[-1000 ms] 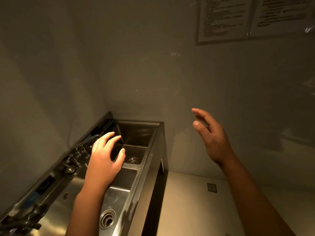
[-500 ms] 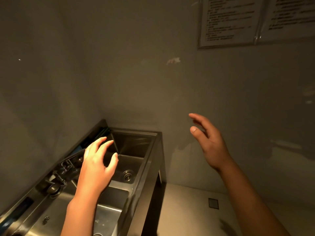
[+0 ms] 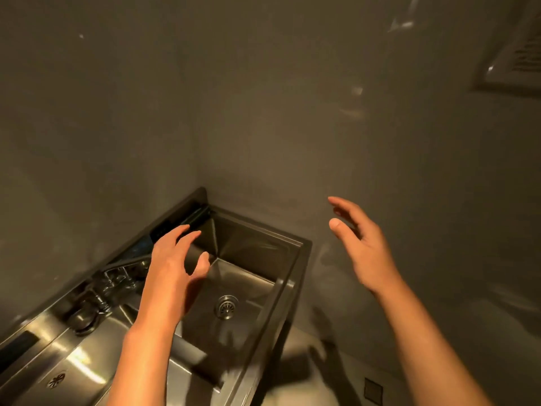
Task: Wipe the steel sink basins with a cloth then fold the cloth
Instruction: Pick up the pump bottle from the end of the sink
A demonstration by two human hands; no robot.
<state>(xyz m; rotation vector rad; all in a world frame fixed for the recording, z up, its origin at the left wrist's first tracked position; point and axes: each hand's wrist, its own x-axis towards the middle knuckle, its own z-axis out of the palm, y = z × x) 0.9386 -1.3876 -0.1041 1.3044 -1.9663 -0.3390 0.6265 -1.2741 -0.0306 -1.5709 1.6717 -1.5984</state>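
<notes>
Two grey walls meet in a corner, and the steel sink is set into that corner, so it can be reached only from the front and the right end. A framed notice hangs on the right wall, too blurred to read. The floor shows to the right of the sink. The sink has two basins: the far basin lies against the corner, and the near basin lies toward the person, partly hidden by the left forearm. A faucet stands on the back ledge, its spout pointing toward the basins. The left hand hovers over the back left part of the far basin with fingers spread wide and slightly curved; it holds nothing and touches nothing. The right hand is raised well to the right of the sink, above the floor, with fingers relaxed and apart; it also holds nothing. This posture suggests a reach or a search, not a wipe. A round drain sits in the far basin floor, just right of the left wrist. No cloth is visible in either hand, in the basins or on the ledge. Wiping has probably not begun; the cloth must be located first.
</notes>
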